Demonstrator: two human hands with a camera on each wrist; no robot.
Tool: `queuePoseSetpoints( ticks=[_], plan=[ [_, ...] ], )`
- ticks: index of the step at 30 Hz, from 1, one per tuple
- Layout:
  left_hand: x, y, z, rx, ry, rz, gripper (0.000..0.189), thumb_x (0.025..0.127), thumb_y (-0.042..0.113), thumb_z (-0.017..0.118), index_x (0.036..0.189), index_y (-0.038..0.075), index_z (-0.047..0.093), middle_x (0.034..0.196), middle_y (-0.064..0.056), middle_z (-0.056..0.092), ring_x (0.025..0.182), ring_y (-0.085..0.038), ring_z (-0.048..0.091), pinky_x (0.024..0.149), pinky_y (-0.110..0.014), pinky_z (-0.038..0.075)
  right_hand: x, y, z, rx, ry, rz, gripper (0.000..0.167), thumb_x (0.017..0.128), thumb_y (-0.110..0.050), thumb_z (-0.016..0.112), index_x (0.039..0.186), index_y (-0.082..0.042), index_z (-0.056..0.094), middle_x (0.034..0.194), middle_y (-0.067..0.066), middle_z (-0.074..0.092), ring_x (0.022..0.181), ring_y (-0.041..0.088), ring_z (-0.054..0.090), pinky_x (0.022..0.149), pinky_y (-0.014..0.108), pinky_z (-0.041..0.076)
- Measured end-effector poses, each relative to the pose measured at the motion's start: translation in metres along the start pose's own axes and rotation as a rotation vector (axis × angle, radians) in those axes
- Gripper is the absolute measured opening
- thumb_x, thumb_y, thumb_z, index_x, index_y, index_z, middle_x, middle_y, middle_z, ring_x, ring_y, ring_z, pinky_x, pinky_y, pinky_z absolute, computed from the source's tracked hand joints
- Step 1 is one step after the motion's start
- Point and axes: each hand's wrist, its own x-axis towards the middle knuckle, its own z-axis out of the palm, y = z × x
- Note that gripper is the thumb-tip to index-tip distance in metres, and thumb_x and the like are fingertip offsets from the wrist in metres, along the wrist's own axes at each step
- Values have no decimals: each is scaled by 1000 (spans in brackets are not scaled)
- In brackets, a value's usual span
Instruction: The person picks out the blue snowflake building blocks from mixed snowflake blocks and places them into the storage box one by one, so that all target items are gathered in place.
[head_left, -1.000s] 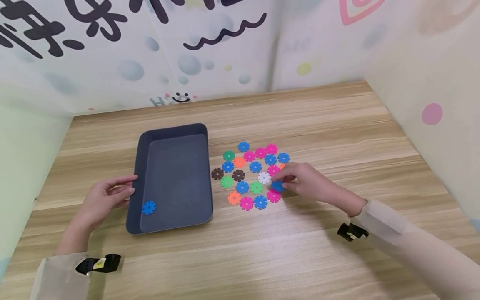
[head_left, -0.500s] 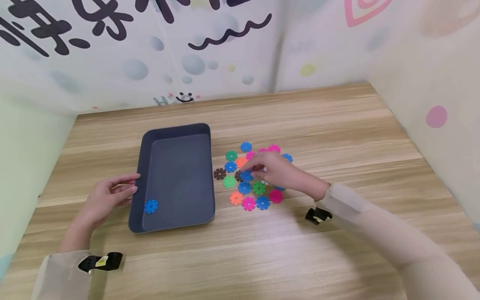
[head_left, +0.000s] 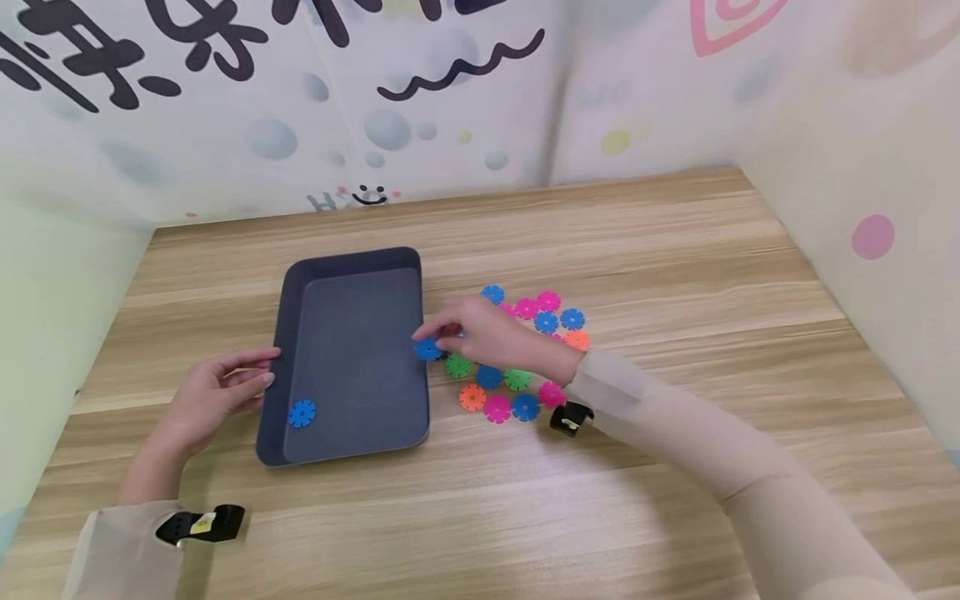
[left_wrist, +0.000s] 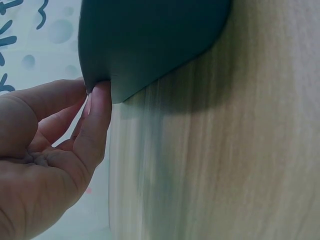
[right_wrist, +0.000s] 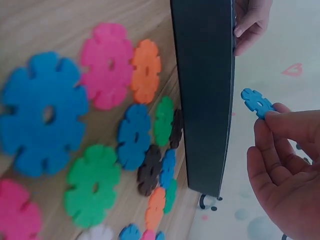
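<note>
A blue notched plastic disc point(head_left: 428, 349) is pinched between the thumb and fingers of my right hand point(head_left: 491, 333), at the right rim of the dark grey tray point(head_left: 360, 358). The right wrist view shows this blue disc point(right_wrist: 257, 102) raised above the tray's wall point(right_wrist: 205, 100). My left hand point(head_left: 213, 396) holds the tray's left edge. In the left wrist view, thumb and fingers point(left_wrist: 95, 115) meet at the tray rim point(left_wrist: 100, 65). Another blue disc point(head_left: 302, 413) lies inside the tray near its lower left corner.
Right of the tray, several notched discs lie on the wood-grain table point(head_left: 480, 508): pink point(head_left: 497, 408), green point(head_left: 517, 379), orange point(head_left: 472, 397), blue and others. My right hand and forearm cover part of them. Printed walls point(head_left: 600, 92) stand behind and at both sides.
My right hand has picked up a blue disc from the right side of the group and carried it leftward to the tray's right rim. The left hand stays at the tray's edge.
</note>
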Motion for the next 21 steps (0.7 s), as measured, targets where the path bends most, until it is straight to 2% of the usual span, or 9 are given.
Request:
queuePoseSetpoints(
  ticks=[4,11,21],
  plan=[
    [-1,0,-1,-3,3,-1,40,92,17,58,129,5,50,101,8,56,85,-1,58,69,-21,53,16,-7,6,-16,-19,-46,23,86,0,61,107,-7,69,97,2,62,78,11,54,64,17,47],
    [-4,-2,-2,-8,10,-10,40,91,17,58,129,6,51,101,9,56,86,-1,58,69,-20,52,41,-22,13,-65,-67,-109,24,87,-1,60,108,-9,69,92,2,60,80,10,53,69,15,45],
    [-1,2,0,24,16,-24,47,92,22,57,131,-2,46,100,8,56,86,-1,58,70,-20,52,71,-35,24,-40,-81,-158,24,87,0,60,109,-7,68,96,4,63,83,11,55,73,13,44]
  ],
)
